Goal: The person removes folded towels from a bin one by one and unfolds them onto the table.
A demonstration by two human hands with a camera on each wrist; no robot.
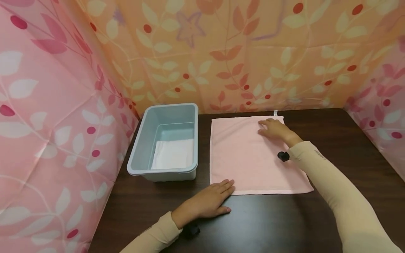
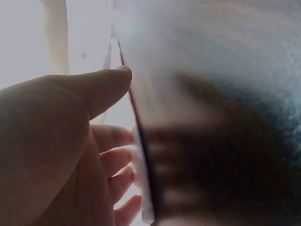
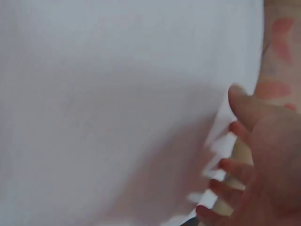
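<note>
A pink towel (image 1: 250, 158) lies spread out on the dark table, with a small white tag (image 1: 275, 112) at its far right corner. My left hand (image 1: 207, 200) has its straight fingers on the towel's near left corner, the thumb lying over bare wood. Near the far right corner, my right hand (image 1: 275, 130) is over the cloth with fingers spread and slightly bent. In the right wrist view, the fingertips (image 3: 225, 163) of that hand are at the towel's edge. The left wrist view shows the left thumb (image 2: 110, 87) apart from the fingers.
Left of the towel stands a light blue plastic basin (image 1: 195, 154) with a folded white cloth (image 1: 174, 154) inside. The dark wooden table (image 1: 253, 225) meets patterned fabric curtains (image 1: 221, 63) at the back and sides. A black wrist camera (image 1: 283, 156) sits beside the right wrist.
</note>
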